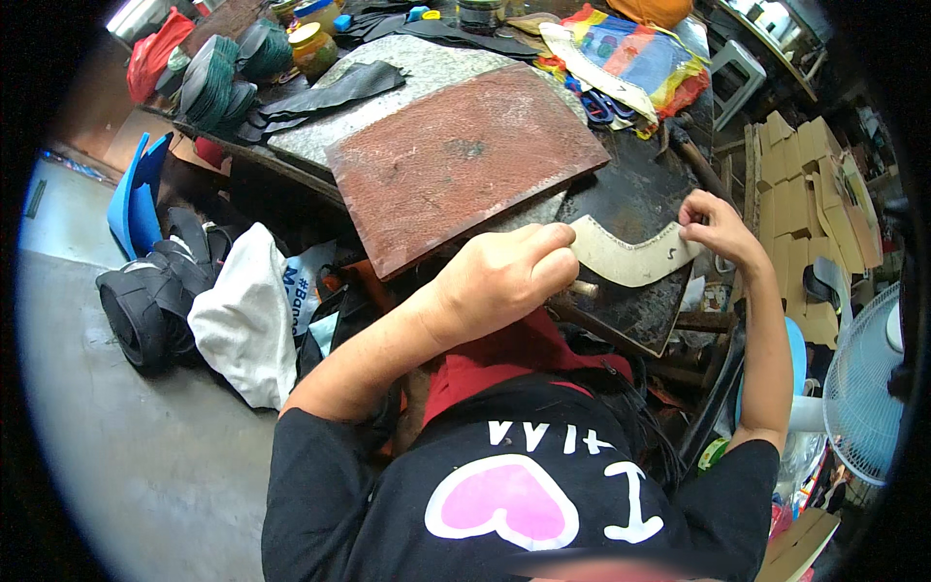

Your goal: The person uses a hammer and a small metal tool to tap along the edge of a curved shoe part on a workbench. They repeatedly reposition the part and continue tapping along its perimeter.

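Note:
My left hand [504, 276] pinches the left end of a curved, cream-coloured flat piece [626, 260], like a cardboard pattern. My right hand [716, 228] grips the right end of the same piece. Between the two hands it hangs over a black sheet [635, 199] lying on the workbench. Just beyond my left hand, a reddish-brown rough slab [461, 160] rests on a grey stone slab [427, 68].
Scissors with blue handles [599, 105] and a colourful cloth [630, 53] lie at the back right. Black cut pieces [344, 89], stacked soles [208, 82] and jars [312, 47] sit at the back left. Cardboard boxes [800, 179] and a fan [868, 388] stand at right.

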Tool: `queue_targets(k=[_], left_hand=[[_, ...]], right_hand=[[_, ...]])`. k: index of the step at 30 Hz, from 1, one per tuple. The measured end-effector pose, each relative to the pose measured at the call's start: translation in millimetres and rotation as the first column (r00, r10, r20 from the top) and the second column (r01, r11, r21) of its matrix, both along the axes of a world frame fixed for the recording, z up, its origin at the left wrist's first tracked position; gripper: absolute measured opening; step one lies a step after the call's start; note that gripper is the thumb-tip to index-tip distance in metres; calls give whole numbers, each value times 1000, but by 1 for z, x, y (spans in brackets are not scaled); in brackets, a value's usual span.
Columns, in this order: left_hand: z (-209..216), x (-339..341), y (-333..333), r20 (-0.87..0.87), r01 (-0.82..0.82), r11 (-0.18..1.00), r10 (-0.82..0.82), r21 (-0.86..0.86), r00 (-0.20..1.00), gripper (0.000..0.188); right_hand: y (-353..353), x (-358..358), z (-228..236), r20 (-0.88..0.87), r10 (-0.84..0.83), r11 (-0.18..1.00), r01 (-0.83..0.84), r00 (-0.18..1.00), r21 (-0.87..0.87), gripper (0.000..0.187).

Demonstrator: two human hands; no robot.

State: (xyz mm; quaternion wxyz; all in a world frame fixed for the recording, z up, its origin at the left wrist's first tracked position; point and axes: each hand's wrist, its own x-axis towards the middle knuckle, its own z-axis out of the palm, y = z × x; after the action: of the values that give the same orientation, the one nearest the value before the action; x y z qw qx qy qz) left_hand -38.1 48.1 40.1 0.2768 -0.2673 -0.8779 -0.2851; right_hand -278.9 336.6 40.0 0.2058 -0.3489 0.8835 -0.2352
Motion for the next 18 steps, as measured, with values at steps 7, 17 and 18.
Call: queue_targets(k=[7,17,18], left_hand=[[13,-13,-50,70,-78,983,67,166,995,22],[10,-112,-162,344,-320,885,200,339,918,25],[7,-126,-168,332,-310,892,198,330,922,25]], right_hand=[[-14,6,13,380,-24,917,172,925,-360,21],[-96,27,13,662,71,769,382,746,-513,52],[-98,33,11,683,77,748,411,726,-521,50]])
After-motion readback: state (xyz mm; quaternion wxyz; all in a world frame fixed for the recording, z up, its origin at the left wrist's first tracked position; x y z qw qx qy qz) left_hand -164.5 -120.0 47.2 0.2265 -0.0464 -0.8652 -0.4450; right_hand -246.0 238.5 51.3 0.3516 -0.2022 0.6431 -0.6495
